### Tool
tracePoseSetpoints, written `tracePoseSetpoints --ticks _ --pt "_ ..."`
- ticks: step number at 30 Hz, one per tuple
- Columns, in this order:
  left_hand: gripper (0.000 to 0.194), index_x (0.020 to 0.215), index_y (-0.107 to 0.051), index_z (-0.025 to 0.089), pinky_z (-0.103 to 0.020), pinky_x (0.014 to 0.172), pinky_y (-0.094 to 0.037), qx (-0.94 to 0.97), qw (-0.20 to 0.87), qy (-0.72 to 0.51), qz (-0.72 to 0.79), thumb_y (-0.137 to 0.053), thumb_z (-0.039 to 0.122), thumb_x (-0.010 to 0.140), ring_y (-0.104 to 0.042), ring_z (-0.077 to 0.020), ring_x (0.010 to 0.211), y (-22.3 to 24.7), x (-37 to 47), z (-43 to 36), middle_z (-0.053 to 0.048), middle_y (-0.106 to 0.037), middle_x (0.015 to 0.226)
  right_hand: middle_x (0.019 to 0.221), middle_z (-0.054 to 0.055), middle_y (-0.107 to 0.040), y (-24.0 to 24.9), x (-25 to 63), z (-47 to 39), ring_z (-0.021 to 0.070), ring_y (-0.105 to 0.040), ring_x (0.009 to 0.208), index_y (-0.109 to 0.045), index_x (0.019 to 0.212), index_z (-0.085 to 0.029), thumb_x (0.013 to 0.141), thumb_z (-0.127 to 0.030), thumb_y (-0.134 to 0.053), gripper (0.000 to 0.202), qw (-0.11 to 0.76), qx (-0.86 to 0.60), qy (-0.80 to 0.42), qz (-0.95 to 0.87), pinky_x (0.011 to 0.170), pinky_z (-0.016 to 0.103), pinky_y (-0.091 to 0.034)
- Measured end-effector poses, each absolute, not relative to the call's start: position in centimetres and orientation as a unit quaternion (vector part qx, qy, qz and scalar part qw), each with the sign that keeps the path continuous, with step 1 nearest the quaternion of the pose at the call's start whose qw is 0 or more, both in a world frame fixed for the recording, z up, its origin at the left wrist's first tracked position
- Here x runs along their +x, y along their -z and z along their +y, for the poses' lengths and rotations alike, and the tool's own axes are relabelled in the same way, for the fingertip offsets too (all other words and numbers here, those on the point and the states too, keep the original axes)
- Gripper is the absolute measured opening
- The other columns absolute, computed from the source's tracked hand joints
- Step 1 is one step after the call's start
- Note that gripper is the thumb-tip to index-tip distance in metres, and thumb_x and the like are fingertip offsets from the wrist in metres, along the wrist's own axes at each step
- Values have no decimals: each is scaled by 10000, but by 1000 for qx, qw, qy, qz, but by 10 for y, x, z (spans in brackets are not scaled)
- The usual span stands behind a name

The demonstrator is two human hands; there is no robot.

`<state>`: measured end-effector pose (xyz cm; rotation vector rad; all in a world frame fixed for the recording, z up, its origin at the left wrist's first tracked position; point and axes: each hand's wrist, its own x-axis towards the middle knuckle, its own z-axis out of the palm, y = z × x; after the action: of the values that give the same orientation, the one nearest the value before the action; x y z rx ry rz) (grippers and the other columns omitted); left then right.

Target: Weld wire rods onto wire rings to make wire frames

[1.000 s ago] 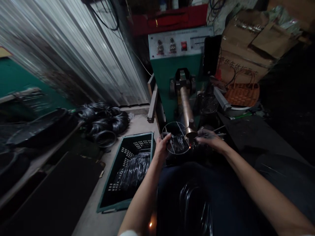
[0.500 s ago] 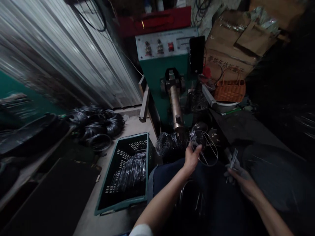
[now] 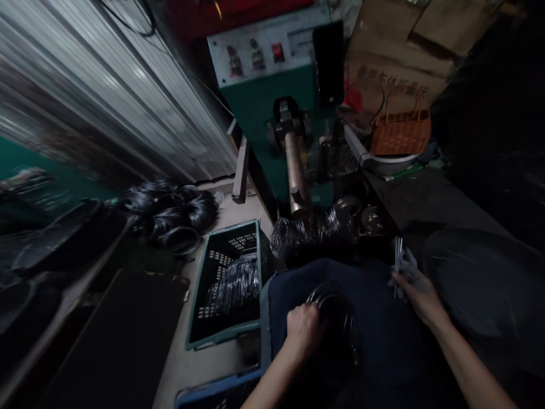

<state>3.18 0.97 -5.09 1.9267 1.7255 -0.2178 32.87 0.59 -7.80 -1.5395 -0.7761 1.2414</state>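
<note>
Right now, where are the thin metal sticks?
In the head view, the thin metal sticks are right of centre, in the right hand, to the right of the wire rings on the lap.

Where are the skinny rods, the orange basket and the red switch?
Skinny rods (image 3: 398, 253): head view, on their upper part, above the right hand's (image 3: 419, 292) fingers.
Orange basket (image 3: 401, 135): head view, on its woven side.
Red switch (image 3: 277, 53): head view, on its middle.
</note>
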Motion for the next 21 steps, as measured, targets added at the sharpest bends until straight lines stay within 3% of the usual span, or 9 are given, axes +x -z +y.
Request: tracePoseSetpoints --ticks 3,8,21 --pt "240 1016 -634 160 -324 711 -457 737 252 167 604 -462 201 854 -662 -270 885 52 19 -24 -149 -669 946 634 10 -637 80 321 10 100 -467 389 -561 982 -189 665 -504 -773 494 506 -631 -496 -315 339 197 -332" --pt "293 1014 -603 131 -313 648 -460 746 210 137 617 -339 139 886 -668 -259 822 54 15 -35 -142 -655 925 646 9 -645 73 305 6 92 -468 408 -540 964 -192 749 -464 -725 392 495 -626 -465 -384 382 193 -360" --pt "231 939 -613 120 -312 627 -427 740 200 147 625 -398 155 860 -659 -258 811 44 6 -47 -147 -652 891 627 8 -639 66 291 -8 102 -467 382 -504 918 -205 784 -521 -675 383 436 -639 -454 -442 373 217 -368"
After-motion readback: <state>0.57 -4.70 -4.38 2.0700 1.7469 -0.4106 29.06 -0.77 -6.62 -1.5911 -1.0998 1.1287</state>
